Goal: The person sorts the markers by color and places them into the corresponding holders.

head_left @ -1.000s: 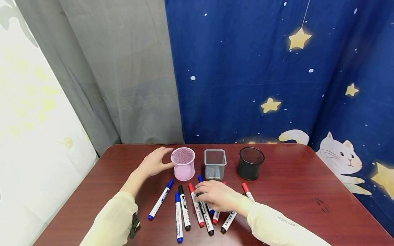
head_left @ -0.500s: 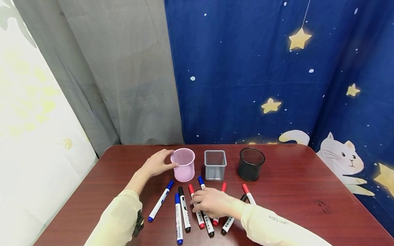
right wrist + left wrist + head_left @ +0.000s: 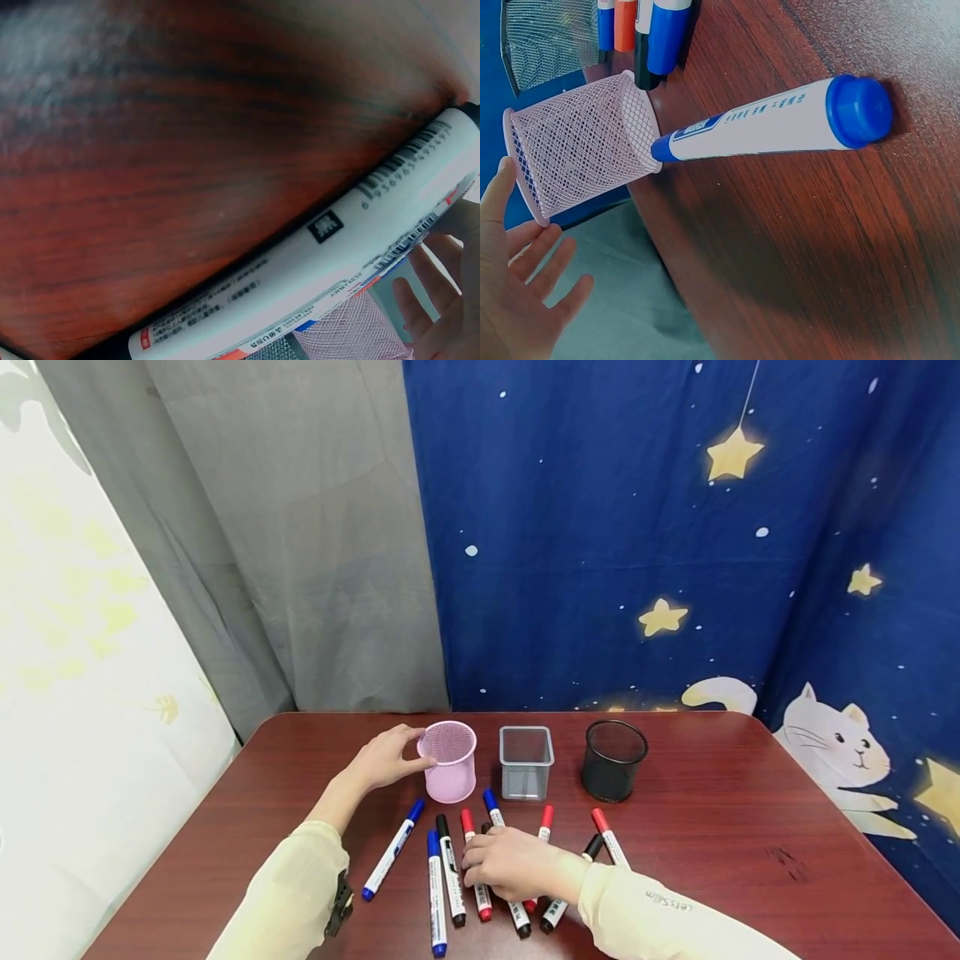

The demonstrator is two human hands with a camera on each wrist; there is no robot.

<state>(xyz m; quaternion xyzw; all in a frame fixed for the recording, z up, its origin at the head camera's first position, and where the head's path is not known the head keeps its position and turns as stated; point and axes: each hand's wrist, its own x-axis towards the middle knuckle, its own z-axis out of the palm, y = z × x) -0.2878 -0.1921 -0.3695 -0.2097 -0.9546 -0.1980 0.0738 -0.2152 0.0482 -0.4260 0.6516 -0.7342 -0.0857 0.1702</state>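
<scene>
My left hand [image 3: 384, 760] holds the rim of a pink mesh pen holder [image 3: 450, 777] between thumb and index finger; in the left wrist view its other fingers spread beside the rim. Over a row of whiteboard markers on the table lies my right hand [image 3: 513, 862]. Its fingers curl over a red marker [image 3: 482, 902], whose middle they hide. A black marker [image 3: 520, 918] runs under the same hand and fills the foreground of the right wrist view. Just left lie another black marker [image 3: 452, 872] and a blue marker [image 3: 437, 893]. One blue marker [image 3: 392, 852] lies near my left forearm.
A grey square mesh holder [image 3: 526, 768] and a black round mesh holder [image 3: 612, 764] stand right of the pink one. More markers lie about my right wrist, including a red one [image 3: 611, 837]. Curtains [image 3: 570, 527] hang behind the table [image 3: 712, 827].
My left thumb and index finger have reached the pink pen holder's rim. My right hand has moved slightly left and down, and the lower end of the red marker has shifted left.
</scene>
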